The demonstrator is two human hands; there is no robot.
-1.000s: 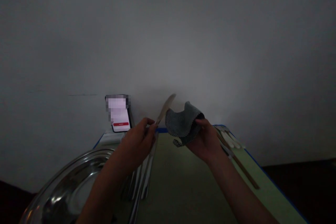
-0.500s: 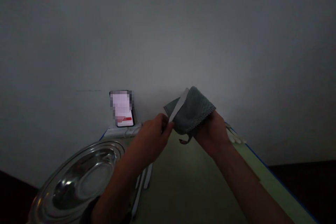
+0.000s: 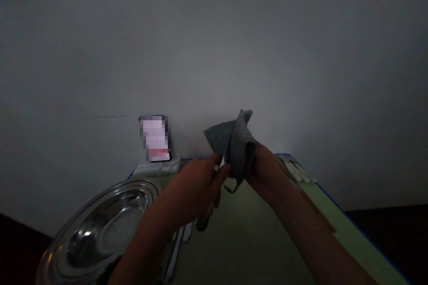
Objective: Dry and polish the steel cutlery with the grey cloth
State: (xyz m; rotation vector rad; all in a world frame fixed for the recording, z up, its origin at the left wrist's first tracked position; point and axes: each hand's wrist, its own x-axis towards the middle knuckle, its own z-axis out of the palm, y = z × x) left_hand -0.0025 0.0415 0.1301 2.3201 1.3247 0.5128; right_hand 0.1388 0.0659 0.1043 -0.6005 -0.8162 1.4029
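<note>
My left hand [image 3: 197, 187] grips the handle of a table knife [image 3: 204, 220], whose blade goes up into a grey cloth [image 3: 234, 144]. My right hand [image 3: 267, 171] is closed on that cloth, which is folded around the blade so the blade is hidden. Both hands are raised above a light green table [image 3: 247, 240], close together.
A large shiny metal tray [image 3: 100, 227] lies at the lower left. More cutlery [image 3: 179, 240] rests beside it. A phone with a lit screen [image 3: 154, 139] leans on the wall behind a white strip [image 3: 157, 168]. Chopsticks and pale utensils [image 3: 297, 173] lie at the right.
The knife blade, bare a second ago, has gone into the cloth, and my right hand has folded the cloth over it. Both hands moved closer together.
</note>
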